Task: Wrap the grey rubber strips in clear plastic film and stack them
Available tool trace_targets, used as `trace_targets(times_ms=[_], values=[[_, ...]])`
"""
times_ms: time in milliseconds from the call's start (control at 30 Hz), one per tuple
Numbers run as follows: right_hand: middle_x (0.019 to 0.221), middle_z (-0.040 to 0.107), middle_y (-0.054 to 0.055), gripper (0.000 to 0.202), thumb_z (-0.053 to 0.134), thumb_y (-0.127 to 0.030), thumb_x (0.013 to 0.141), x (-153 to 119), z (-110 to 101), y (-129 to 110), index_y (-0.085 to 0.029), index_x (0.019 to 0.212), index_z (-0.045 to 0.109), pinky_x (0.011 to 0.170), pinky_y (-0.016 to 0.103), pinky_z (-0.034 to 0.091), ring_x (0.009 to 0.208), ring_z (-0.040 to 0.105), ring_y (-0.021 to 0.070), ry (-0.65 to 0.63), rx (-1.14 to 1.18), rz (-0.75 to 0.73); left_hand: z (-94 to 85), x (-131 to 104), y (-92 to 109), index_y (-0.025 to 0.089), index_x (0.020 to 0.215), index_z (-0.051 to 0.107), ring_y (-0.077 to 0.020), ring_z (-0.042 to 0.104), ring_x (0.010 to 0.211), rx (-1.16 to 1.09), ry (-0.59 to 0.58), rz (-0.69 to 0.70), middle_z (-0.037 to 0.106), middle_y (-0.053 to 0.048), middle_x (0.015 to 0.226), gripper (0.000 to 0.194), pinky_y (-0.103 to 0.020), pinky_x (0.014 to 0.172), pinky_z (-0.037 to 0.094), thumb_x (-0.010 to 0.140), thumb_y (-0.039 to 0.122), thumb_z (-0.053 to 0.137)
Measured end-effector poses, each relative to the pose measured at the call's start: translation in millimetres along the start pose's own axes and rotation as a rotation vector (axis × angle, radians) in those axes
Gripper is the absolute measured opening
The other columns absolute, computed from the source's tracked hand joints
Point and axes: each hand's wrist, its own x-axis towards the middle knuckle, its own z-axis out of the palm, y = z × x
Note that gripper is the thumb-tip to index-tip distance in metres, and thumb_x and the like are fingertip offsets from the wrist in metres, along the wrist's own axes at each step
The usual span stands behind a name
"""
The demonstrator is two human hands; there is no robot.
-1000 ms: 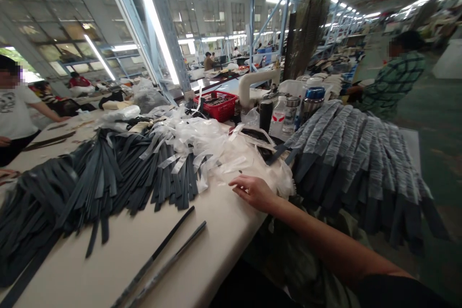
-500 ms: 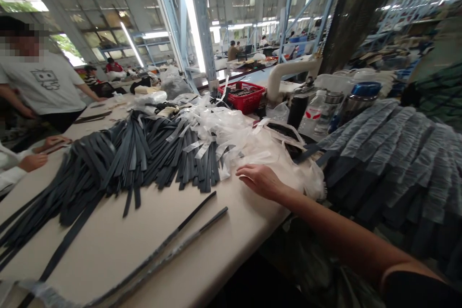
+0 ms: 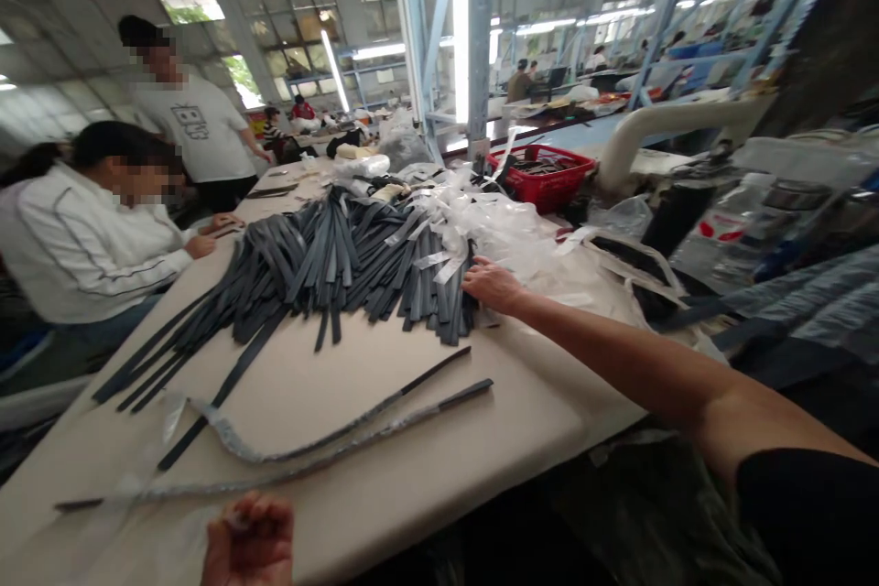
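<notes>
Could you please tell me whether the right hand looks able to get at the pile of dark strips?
Probably yes: the right hand is close beside the right end of the pile of dark strips. White plastic covers part of the pile, but many of the near ends lie uncovered.

Smooth, matt dark strips [image 3: 336, 243], leather-like in look, cross a dull, even-surfaced desk [image 3: 549, 375] beside glossy, crumpled plastic film [image 3: 512, 233], a red plastic basket [image 3: 553, 190] and a clear plastic bottle [image 3: 729, 224].
</notes>
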Motion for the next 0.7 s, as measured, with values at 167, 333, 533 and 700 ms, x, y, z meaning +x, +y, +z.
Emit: trace_targets(times_ms=[167,333,533,700], values=[[0.083,0.075,0.009,0.012,0.061,-0.013,0.087,0,-12,-8,-0.016,0.081,0.071,0.095,0.038,0.043,0.082,0.068,0.0226,0.175,0.109,-0.004,9.4,-15,-5,0.017,0.069,0.064,-0.0101,0.065,0.058,-0.221,0.027,-0.042,0.068,0.003,0.067,0.021,-0.022,0.061,0.059,0.08,0.031,0.074],[0.083,0.074,0.004,0.026,0.043,-0.027,0.1,-8,-38,-89,-0.017,0.104,0.067,0.064,0.024,0.049,0.069,0.067,0.0159,0.312,0.493,-0.044,22.9,-24,-13,0.014,0.065,0.064,-0.0104,0.065,0.057,-0.252,0.045,0.001,0.069,0.0,0.064,0.025,-0.022,0.06,0.057,0.085,0.028,0.071],[0.069,0.071,0.002,0.02,0.054,-0.028,0.096,-22,-55,-195,-0.018,0.089,0.07,0.063,0.024,0.045,0.063,0.066,0.0156,0.215,0.659,-0.421,39.5,-32,-17,0.016,0.072,0.068,-0.0112,0.069,0.065,-0.314,0.081,0.018,0.073,-0.001,0.072,0.016,-0.022,0.066,0.056,0.085,0.023,0.071],[0.069,0.072,0.003,0.018,0.055,-0.024,0.094,-16,-43,-222,-0.019,0.085,0.07,0.068,0.026,0.045,0.065,0.068,0.0175,0.177,0.495,-0.452,39.2,-35,-16,0.016,0.077,0.069,-0.0119,0.07,0.066,-0.349,0.078,0.023,0.074,-0.002,0.073,0.012,-0.023,0.065,0.056,0.087,0.021,0.068]])
